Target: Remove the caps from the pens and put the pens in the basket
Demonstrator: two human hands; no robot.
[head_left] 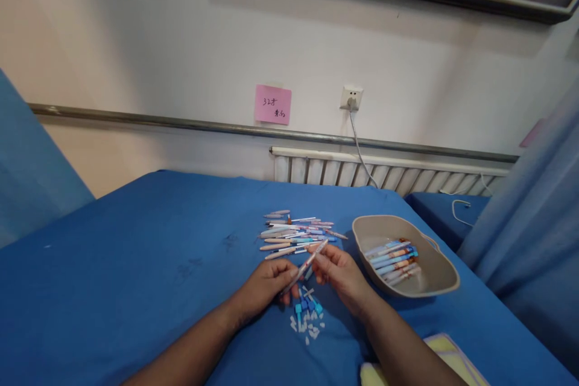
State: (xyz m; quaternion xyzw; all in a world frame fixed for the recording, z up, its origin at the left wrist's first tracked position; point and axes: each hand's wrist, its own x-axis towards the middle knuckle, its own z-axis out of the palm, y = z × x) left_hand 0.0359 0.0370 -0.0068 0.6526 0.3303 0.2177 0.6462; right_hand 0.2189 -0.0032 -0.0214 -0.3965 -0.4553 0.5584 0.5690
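Note:
A slim pale pen [306,266] with reddish marks is held at a slant between my two hands. My left hand [270,280] grips its lower end, the thumb lying along the barrel. My right hand [338,268] pinches the upper end between thumb and fingers. Just beyond my hands lies a loose pile of pens and pen parts [289,235] in white, tan and blue. Below my hands are small blue pen pieces [304,305] and scattered little white pieces [312,332]. To the right, a beige basin [436,274] holds several pens [392,260].
A blue sheet [158,265] covers the surface under everything. At the lower right lies a yellow cloth-like item [447,353], partly behind my right forearm. Behind are a radiator [384,169], a metal rail [190,123] and a wall socket [351,98] with a plugged cable. Blue curtains [529,217] hang at both sides.

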